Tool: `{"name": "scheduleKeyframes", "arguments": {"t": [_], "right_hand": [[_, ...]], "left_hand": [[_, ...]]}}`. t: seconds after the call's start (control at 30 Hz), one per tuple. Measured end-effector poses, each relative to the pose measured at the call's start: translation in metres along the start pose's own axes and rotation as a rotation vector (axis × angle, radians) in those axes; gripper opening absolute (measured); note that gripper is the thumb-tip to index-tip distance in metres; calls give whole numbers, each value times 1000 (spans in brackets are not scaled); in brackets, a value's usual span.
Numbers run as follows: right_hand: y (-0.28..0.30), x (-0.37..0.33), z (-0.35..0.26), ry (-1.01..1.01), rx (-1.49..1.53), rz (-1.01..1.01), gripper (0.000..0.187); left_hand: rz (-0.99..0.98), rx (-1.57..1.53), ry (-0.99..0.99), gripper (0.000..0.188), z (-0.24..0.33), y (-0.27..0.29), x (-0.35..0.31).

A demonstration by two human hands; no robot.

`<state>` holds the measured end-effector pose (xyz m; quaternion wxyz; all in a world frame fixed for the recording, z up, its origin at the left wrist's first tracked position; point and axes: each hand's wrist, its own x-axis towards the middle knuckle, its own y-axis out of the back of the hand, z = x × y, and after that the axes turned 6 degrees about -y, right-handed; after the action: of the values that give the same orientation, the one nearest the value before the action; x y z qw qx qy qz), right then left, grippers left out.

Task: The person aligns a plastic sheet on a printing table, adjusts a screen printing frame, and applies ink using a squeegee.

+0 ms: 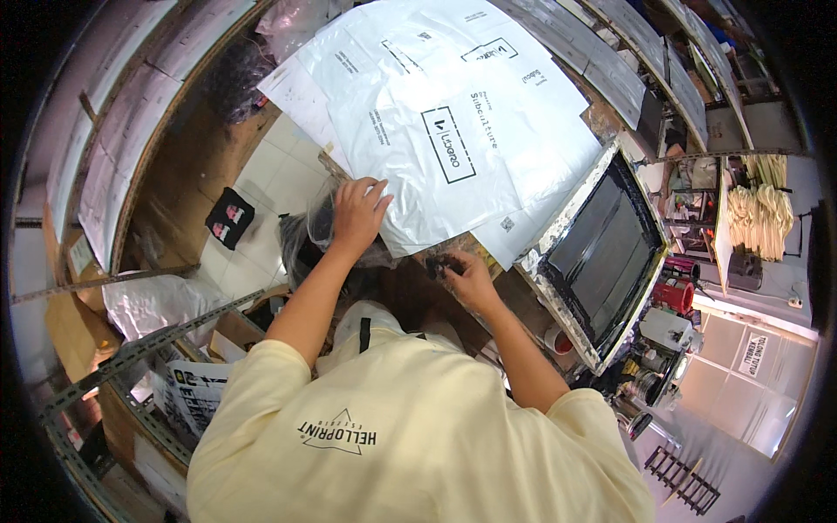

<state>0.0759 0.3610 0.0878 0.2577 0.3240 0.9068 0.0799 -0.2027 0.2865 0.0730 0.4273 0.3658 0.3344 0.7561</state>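
Observation:
My left hand [356, 218] is at the near left edge of a white plastic sheet [410, 205] with black printing, its fingers stretched over the edge. Clear crumpled plastic [314, 222] hangs just beside that hand. Near the sheet's front corner, my right hand [471, 283] is closed on a small dark crumpled thing [445, 264] that looks like a stained rag; its exact kind is not plain. The white sheet lies spread over the table, slightly wrinkled, with more white sheets under its edges.
To the right leans a screen-printing frame [602, 253] with a dark mesh and stained rim. A red can [673, 295] and a white canister [667, 329] stand past it. Shelf racks [131, 157] rise at left. A folded black garment [230, 218] lies on floor tiles.

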Motion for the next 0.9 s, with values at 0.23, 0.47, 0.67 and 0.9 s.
{"name": "scheduleKeyframes", "arguments": {"t": [0.23,0.47,0.67,0.9], "right_hand": [[4,-54,-32,-236,-28,36,31],[0,-87,30,-146,196,164,32],[7,-93,20,-269,230,137,23],[-3,-79,15,-246,316,25,22]], "left_hand": [[-32,-22,-166,15,-17,-30,77],[-126,47,-281,13,-25,-41,83],[-145,216,-289,13,-28,-51,87],[325,-246,235,23,-14,22,20]]}}
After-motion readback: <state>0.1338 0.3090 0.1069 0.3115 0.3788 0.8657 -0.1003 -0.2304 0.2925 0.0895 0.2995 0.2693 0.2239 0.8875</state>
